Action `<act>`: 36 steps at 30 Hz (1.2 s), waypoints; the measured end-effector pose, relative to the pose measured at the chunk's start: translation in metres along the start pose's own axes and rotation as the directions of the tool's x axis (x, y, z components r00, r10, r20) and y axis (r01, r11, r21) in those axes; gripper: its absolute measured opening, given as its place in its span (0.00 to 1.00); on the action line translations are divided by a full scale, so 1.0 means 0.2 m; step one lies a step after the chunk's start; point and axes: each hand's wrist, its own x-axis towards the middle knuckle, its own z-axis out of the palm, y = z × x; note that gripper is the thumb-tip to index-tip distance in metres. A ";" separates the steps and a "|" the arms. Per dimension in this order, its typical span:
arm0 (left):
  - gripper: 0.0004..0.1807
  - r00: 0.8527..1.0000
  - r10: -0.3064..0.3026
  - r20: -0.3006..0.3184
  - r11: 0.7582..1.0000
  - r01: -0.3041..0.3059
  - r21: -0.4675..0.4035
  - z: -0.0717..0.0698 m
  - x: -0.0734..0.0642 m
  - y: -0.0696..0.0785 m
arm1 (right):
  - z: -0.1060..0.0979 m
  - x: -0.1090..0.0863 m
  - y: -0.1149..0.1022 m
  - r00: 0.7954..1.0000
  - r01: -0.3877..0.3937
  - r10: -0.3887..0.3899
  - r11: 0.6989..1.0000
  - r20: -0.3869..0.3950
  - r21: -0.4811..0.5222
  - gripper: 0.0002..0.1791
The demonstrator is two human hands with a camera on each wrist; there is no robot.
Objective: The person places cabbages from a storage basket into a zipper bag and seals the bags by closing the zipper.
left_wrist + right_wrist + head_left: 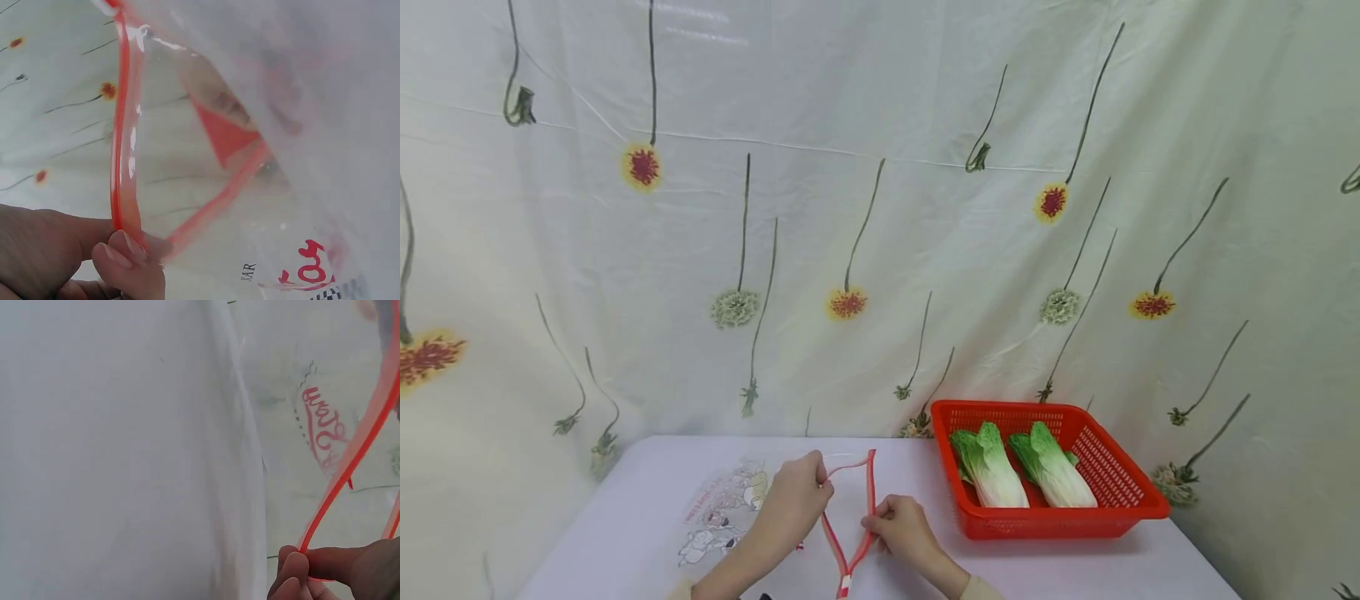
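Observation:
In the head view, a clear plastic zipper bag [871,487] with a red zip edge is held up over the white table, its mouth spread apart. My left hand [797,493] pinches the left side of that edge. The right hand [904,532] pinches the opposite side between thumb and fingers. A small white piece [846,582] sits where the two red strips meet, nearest me. From the left wrist, the thumb and fingers [128,259] show on the red strip. Red lettering [322,428] shows through the film in the right wrist view.
A red plastic basket [1045,527] stands to the right on the white table [640,483]. Inside lie two leafy cabbages [996,475], green at the top and white at the base. A flower-printed curtain [820,217] hangs behind. Cartoon figures [715,521] show left of the hands.

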 end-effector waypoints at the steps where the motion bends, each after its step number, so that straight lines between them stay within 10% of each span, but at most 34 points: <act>1: 0.08 1.000 -0.012 -0.013 1.000 0.012 0.004 -0.04 0.01 0.01 | 0.00 0.00 -0.01 1.000 0.003 -0.003 1.000 0.003 0.004 0.07; 11: 0.04 0.988 -0.153 -0.033 0.988 0.152 -0.041 -0.28 0.01 0.03 | 0.03 0.04 -0.02 1.000 0.000 0.002 0.999 0.026 -0.049 0.07; 24: 0.05 0.967 -0.209 0.143 0.952 0.234 -0.197 -0.14 0.03 -0.06 | -0.06 0.03 -0.11 0.986 -0.010 0.045 0.977 0.161 -0.212 0.07; 31: 0.04 0.955 -0.224 0.196 0.943 0.263 -0.203 -0.14 0.04 -0.08 | -0.30 -0.04 -0.32 0.951 0.024 0.069 0.956 0.301 -0.294 0.11; 36: 0.03 0.947 -0.218 0.234 0.942 0.267 -0.203 -0.13 0.04 -0.09 | -0.52 -0.04 -0.39 0.974 0.085 -0.015 0.948 0.225 -0.305 0.15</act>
